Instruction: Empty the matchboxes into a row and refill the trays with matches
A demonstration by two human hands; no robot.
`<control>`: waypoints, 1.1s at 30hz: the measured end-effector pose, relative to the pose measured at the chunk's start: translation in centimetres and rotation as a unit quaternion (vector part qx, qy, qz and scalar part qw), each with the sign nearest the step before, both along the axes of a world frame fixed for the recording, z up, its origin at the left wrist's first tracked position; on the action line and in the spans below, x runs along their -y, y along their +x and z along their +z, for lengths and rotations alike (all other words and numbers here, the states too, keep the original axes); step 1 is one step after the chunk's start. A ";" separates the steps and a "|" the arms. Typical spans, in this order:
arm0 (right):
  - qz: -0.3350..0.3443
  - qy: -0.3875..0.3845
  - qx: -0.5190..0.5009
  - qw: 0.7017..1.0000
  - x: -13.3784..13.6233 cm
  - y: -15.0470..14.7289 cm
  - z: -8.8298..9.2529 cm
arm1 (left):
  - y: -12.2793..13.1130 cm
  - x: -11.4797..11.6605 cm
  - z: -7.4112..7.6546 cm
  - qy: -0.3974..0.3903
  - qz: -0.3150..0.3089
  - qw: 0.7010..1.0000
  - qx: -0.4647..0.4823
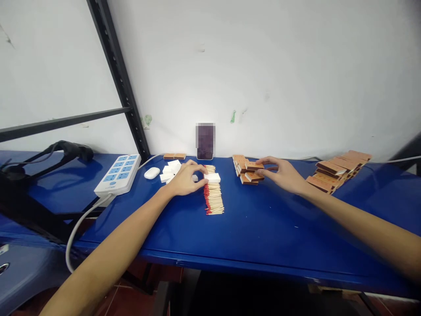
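Thumb and forefinger of my left hand [187, 179] pinch the left end of a small white matchbox tray [214, 177]. The tray lies across a long row of red-tipped matches [214, 199]. Several more white trays [169, 170] lie in a loose heap just left of that hand, partly behind it. My right hand [279, 173] reaches in from the right, its fingers closed on the right end of a brown matchbox [254, 166]. That box is on top of a small pile of brown matchboxes [240, 162].
A larger stack of matchboxes [342, 169] stands at the right, and two more matchboxes [174, 156] lie by the wall. A phone [205, 142] leans there. Leftward are a white rounded case [151, 173], a power strip [119, 172] and a black shelf post [120, 79].
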State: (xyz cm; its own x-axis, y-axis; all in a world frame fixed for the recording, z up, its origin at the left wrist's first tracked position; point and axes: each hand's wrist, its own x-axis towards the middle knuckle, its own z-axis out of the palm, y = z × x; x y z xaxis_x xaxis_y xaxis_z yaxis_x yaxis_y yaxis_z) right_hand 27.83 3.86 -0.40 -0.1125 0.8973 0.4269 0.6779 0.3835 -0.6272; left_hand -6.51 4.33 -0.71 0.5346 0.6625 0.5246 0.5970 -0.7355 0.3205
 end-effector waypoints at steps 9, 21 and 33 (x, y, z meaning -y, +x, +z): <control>-0.037 -0.025 -0.007 0.999 1.3 1.1 -1.6 | 0.0 -0.1 0.1 0.020 0.008 0.999 0.038; 0.029 0.035 0.029 0.999 1.8 0.3 -2.7 | -2.3 -1.5 0.8 0.163 0.186 0.968 0.034; 0.002 0.124 0.178 0.976 2.3 0.6 -1.1 | -4.5 -2.0 0.9 0.098 0.237 0.964 -0.067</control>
